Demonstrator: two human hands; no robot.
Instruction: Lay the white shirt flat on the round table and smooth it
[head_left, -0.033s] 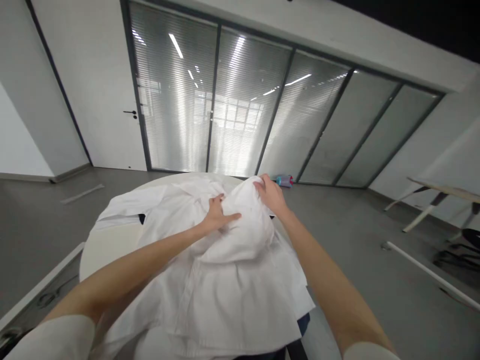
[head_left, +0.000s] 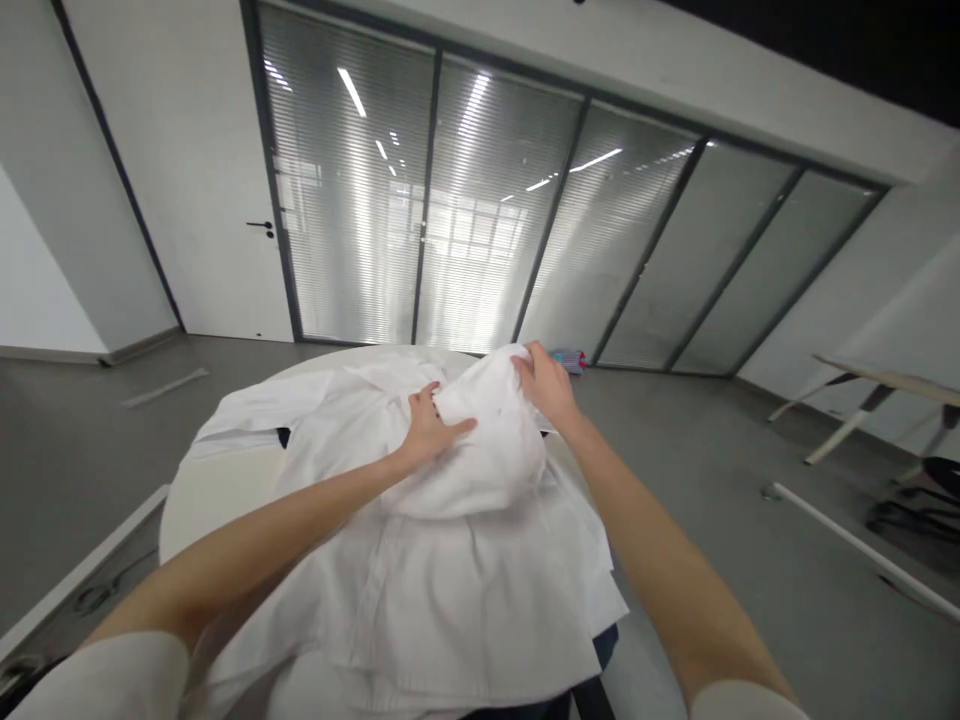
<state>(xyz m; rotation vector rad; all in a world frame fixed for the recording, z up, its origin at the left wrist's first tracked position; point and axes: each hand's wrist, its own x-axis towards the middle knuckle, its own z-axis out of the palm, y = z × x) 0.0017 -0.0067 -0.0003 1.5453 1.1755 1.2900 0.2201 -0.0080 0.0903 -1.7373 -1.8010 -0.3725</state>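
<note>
A white long-sleeved shirt [head_left: 480,590] lies crumpled over a round white table [head_left: 217,500], its lower part hanging toward me over the near edge. One sleeve [head_left: 262,405] stretches out to the left. My right hand [head_left: 546,385] pinches a raised fold of the cloth near the far side. On the left part of that same bunched fold rests my left hand [head_left: 433,430], thumb stretched out and fingers apart against the fabric. Some of its fingertips are hidden by the cloth.
Frosted glass panels with blinds [head_left: 480,220] and a white door [head_left: 187,180] stand beyond the table. A blue and pink object [head_left: 570,362] lies on the grey floor by the glass. To the right are a wooden-topped table [head_left: 885,378] and a white bar [head_left: 855,545].
My left hand has shifted slightly left, and the bunched cloth beside it has moved a little with it. My right hand has moved slightly up and right.
</note>
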